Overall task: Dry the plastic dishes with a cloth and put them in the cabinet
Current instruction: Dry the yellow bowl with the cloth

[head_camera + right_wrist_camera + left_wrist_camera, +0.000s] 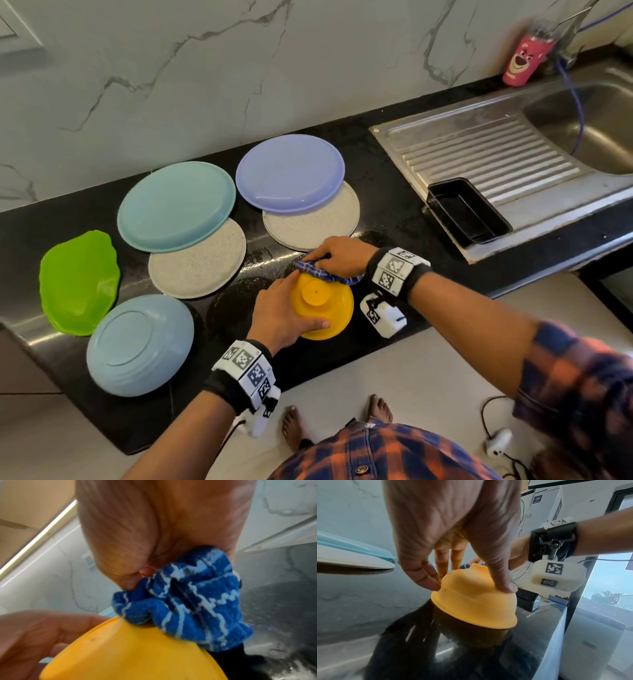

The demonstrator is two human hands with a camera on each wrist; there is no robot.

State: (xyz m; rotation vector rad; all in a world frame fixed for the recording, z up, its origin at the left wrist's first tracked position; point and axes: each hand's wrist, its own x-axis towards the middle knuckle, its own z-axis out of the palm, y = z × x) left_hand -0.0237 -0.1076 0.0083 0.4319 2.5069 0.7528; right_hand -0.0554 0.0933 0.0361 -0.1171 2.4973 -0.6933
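Note:
A yellow plastic bowl (322,308) stands upside down on the black counter (387,161) near its front edge. My left hand (284,311) grips the bowl (476,601) from the left, with fingers and thumb curled over its sides. My right hand (339,255) clutches a bunched blue cloth with white lines (325,274) and holds it against the far side of the bowl (137,649). In the right wrist view the cloth (185,597) bulges out of the fist onto the yellow surface.
Further plates lie left and behind: a green one (78,281), a grey-blue one (140,344), a teal one (176,205) and a lilac one (291,181), each of the last two overlapping a speckled beige plate. A black tray (467,210) sits on the steel sink drainboard (507,154).

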